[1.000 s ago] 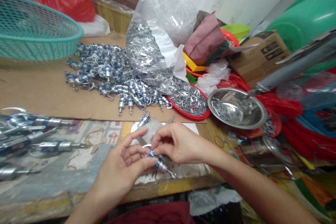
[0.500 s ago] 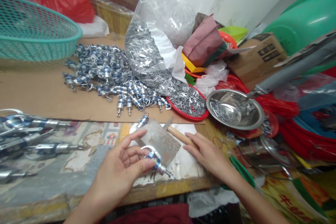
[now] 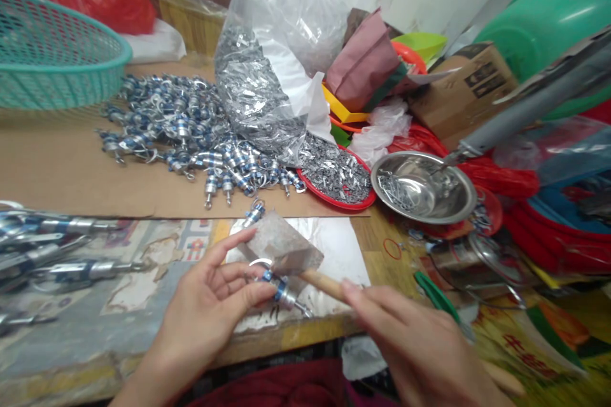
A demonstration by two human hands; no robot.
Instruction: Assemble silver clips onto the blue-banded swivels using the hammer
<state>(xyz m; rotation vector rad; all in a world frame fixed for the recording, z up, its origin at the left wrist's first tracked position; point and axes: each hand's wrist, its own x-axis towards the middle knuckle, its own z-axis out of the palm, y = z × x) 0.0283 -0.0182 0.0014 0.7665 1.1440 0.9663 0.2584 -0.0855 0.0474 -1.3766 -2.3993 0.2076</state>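
Observation:
My left hand (image 3: pixel 210 305) pinches a blue and silver metal fitting (image 3: pixel 285 296) with a pale ring, near the table's front edge. The fitting points down and right. My right hand (image 3: pixel 410 331) is wrapped round the wooden handle of a hammer (image 3: pixel 324 284); its head is blurred over the fitting. Behind the fitting a grey metal block (image 3: pixel 281 238) rests on white paper (image 3: pixel 351 248). Another fitting (image 3: pixel 254 212) lies at the block's far left corner.
A pile of similar fittings (image 3: pixel 176 117) covers the cardboard. Beyond are a bag of metal clips (image 3: pixel 252 89), a red plate of clips (image 3: pixel 334 175), a steel bowl (image 3: pixel 422 187) and a teal basket (image 3: pixel 62 70). More fittings (image 3: pixel 71 267) lie at left.
My right hand has lifted the hammer and moved nearer, bringing its head over the fitting. My left hand keeps its hold on the fitting. The whole view has shifted slightly.

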